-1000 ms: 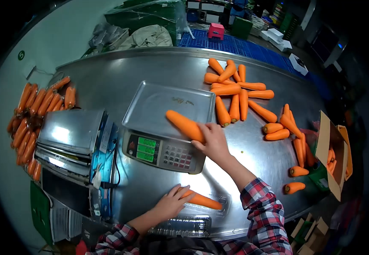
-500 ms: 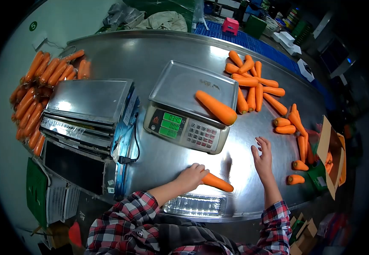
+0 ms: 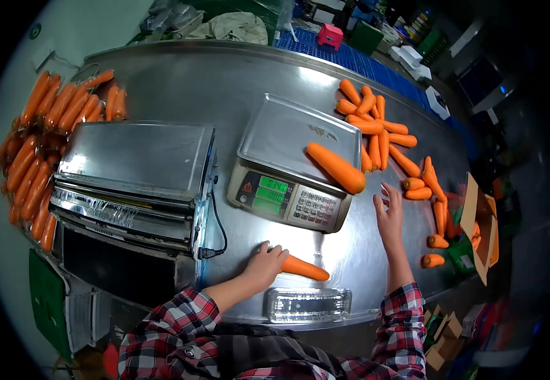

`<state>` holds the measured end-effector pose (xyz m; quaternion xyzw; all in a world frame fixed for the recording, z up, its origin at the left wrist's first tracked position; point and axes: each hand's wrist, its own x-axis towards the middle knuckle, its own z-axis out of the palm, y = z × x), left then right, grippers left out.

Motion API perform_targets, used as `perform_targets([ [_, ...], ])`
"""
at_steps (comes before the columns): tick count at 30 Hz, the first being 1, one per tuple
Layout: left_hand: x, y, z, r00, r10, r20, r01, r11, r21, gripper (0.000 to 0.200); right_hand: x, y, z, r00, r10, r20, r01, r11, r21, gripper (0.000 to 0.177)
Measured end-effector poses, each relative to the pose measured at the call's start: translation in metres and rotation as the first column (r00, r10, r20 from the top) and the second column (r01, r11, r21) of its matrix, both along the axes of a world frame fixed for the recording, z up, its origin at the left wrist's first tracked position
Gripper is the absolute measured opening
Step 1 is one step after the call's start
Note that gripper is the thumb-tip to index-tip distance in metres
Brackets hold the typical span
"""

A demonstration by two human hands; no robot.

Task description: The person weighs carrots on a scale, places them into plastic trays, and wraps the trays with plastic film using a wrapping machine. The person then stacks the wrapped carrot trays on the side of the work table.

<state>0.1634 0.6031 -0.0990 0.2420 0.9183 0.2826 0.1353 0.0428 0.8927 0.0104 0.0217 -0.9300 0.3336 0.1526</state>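
Observation:
My left hand [image 3: 264, 266] is closed round the thick end of a carrot [image 3: 305, 268], which lies on the metal table in front of the scale. Bare and raised over the table, my right hand [image 3: 389, 212] has its fingers apart and holds nothing. Just beyond its fingertips, a large carrot [image 3: 336, 168] lies across the front right corner of the scale [image 3: 287, 197], whose green display is lit. A clear plastic tray [image 3: 309, 305] sits at the table's near edge, below the held carrot.
Several loose carrots [image 3: 384, 130] are spread on the right of the table [image 3: 180, 69]. A wrapping machine [image 3: 137, 158] with a cable stands left of the scale. Bagged carrots [image 3: 59, 104] are piled at the far left. An open cardboard box [image 3: 474, 231] is at the right.
The view has shifted a little. My left hand and its carrot have moved left relative to the scale and the clear tray. My right hand has moved forward, nearer the carrot on the scale.

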Motion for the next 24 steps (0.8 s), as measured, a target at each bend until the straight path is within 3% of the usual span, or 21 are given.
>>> perform_targets([
  [6, -0.002, 0.003, 0.002, 1.000, 0.001, -0.017, -0.003, 0.998, -0.062, 0.056, -0.052, -0.015, -0.006, 0.965, 0.259, -0.046, -0.238, 0.935, 0.264, 0.064],
  [12, -0.003, 0.005, 0.007, 1.000, 0.018, 0.010, -0.017, 0.996, -0.092, 0.052, -0.060, -0.033, -0.009, 0.970, 0.134, 0.204, -0.212, 0.878, 0.429, 0.065],
  [14, 0.003, 0.000, 0.008, 0.999, 0.001, -0.034, -0.003, 0.999, -0.052, 0.053, -0.045, -0.032, -0.006, 0.982, 0.123, 0.145, -0.146, 0.976, 0.163, 0.052],
  [16, -0.010, 0.002, 0.010, 0.996, -0.071, -0.060, 0.069, 0.997, -0.039, 0.054, -0.021, -0.006, -0.009, 0.911, 0.040, 0.410, 0.072, 0.964, -0.254, 0.045],
  [17, -0.011, 0.004, 0.013, 0.996, -0.076, -0.039, 0.074, 0.996, -0.052, 0.055, -0.003, 0.013, -0.006, 0.876, -0.053, 0.480, 0.215, 0.932, -0.290, 0.050],
  [18, -0.013, 0.006, 0.016, 0.997, -0.083, -0.007, 0.082, 0.996, -0.043, 0.056, 0.015, 0.036, -0.002, 0.832, -0.105, 0.544, 0.327, 0.886, -0.329, 0.055],
  [21, -0.020, -0.005, -0.005, 0.999, -0.025, 0.045, 0.026, 0.999, -0.021, 0.058, 0.067, 0.100, -0.009, 0.814, -0.160, 0.558, 0.548, 0.531, -0.646, 0.051],
  [23, -0.016, -0.011, -0.020, 0.999, -0.015, -0.051, 0.015, 1.000, -0.005, 0.056, 0.086, 0.170, -0.041, 0.810, -0.338, 0.480, 0.587, 0.443, -0.678, 0.048],
  [24, -0.014, -0.007, -0.020, 0.995, 0.011, -0.096, -0.011, 1.000, 0.001, 0.056, 0.096, 0.215, -0.054, 0.807, -0.447, 0.385, 0.578, 0.469, -0.668, 0.045],
])
